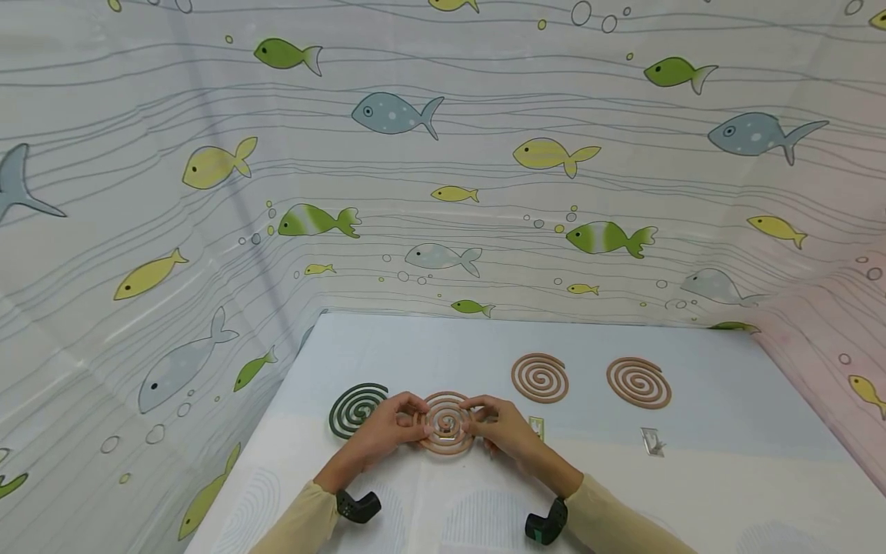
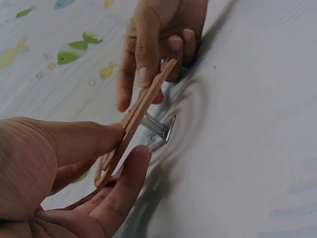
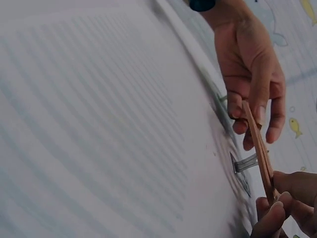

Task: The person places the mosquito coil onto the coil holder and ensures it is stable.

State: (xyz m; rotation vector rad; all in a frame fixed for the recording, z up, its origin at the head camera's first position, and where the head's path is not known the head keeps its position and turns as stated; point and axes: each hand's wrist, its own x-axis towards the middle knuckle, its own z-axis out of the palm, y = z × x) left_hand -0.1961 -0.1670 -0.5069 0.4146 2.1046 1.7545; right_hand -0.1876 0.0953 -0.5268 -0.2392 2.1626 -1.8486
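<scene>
both hands hold one brown mosquito coil point(image 1: 446, 422) at the middle of the worktop point(image 1: 727, 477): the left hand point(image 1: 389, 425) pinches its left edge between thumb and fingers, the right hand point(image 1: 503, 425) pinches its right edge. the wrist views show the coil lifted clear of the surface, edge-on, above a small metal coil stand point(image 2: 159, 131). a dark green coil point(image 1: 356, 408) lies just left, two more brown coils point(image 1: 540, 377) further right, near another metal stand point(image 1: 651, 442).

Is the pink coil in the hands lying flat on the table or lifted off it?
Lifted: both wrist views show the pink coil above a metal stand, pinched by both hands.
</scene>
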